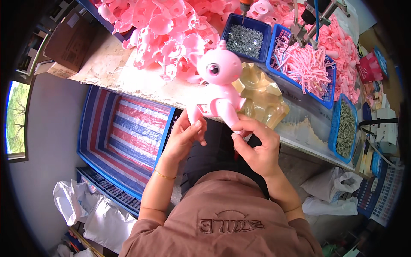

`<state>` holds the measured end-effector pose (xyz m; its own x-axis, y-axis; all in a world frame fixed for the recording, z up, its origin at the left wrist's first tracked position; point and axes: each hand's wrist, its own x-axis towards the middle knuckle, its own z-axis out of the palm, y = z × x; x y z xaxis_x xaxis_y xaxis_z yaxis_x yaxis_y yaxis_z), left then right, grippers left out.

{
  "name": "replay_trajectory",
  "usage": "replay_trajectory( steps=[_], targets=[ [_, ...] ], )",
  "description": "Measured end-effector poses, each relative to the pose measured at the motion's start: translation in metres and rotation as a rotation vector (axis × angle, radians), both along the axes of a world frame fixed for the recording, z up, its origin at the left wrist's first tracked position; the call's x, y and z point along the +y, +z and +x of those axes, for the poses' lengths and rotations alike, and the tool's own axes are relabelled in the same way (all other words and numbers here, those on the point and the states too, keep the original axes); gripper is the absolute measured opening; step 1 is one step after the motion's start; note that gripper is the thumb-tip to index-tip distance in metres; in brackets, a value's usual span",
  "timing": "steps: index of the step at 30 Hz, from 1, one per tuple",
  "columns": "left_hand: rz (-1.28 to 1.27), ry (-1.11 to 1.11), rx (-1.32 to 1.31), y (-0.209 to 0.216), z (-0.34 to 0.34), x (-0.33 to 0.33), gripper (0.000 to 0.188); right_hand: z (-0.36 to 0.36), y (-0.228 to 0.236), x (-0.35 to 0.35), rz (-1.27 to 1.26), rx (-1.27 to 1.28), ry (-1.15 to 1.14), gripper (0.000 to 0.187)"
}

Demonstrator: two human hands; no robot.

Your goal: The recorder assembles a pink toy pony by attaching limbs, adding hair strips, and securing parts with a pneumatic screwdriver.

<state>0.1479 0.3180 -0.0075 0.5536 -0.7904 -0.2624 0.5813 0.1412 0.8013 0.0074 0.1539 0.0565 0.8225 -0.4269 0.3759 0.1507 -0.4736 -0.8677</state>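
Observation:
A pink toy unicorn (pixel 221 70) with a small horn and a large dark eye is held up in front of me at the table's near edge. My left hand (pixel 185 135) has its fingers curled at the toy's lower left leg. With thumb and fingers, my right hand (pixel 258 143) pinches the end of the other leg. My fingertips hide the ends of both legs. Just behind the toy, to its right, a glossy yellowish moulded fixture (pixel 261 96) lies on the table.
Pink plastic shells (pixel 160 25) heap up at the back left. A blue tray of screws (pixel 246 40), a blue basket of pink strips (pixel 302 64) and a blue bin of small parts (pixel 345 128) stand rightward. A powered screwdriver (pixel 245 7) hangs above. A striped-lined crate (pixel 128 128) sits left.

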Motion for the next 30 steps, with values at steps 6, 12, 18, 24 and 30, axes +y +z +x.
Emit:
replay_trajectory(
  steps=[6,12,18,24,30],
  targets=[
    [-0.284,0.113,0.024,0.031,-0.022,0.002,0.056,0.002,-0.023,-0.005,0.464,0.096,-0.008,0.025],
    [-0.153,-0.425,-0.739,0.073,-0.057,-0.027,0.086,0.025,-0.045,0.004,1.186,0.135,0.243,0.046],
    [-0.126,-0.442,-0.908,0.069,-0.068,-0.049,0.084,0.012,-0.026,-0.004,1.227,0.158,0.357,0.048],
    [-0.123,-0.521,-0.944,0.059,-0.068,-0.046,0.074,0.005,-0.034,-0.008,1.287,0.152,0.421,0.052],
    [-0.108,-0.398,-1.068,0.064,-0.063,-0.037,0.054,0.007,-0.051,-0.01,1.352,0.069,0.568,0.056]
  ],
)
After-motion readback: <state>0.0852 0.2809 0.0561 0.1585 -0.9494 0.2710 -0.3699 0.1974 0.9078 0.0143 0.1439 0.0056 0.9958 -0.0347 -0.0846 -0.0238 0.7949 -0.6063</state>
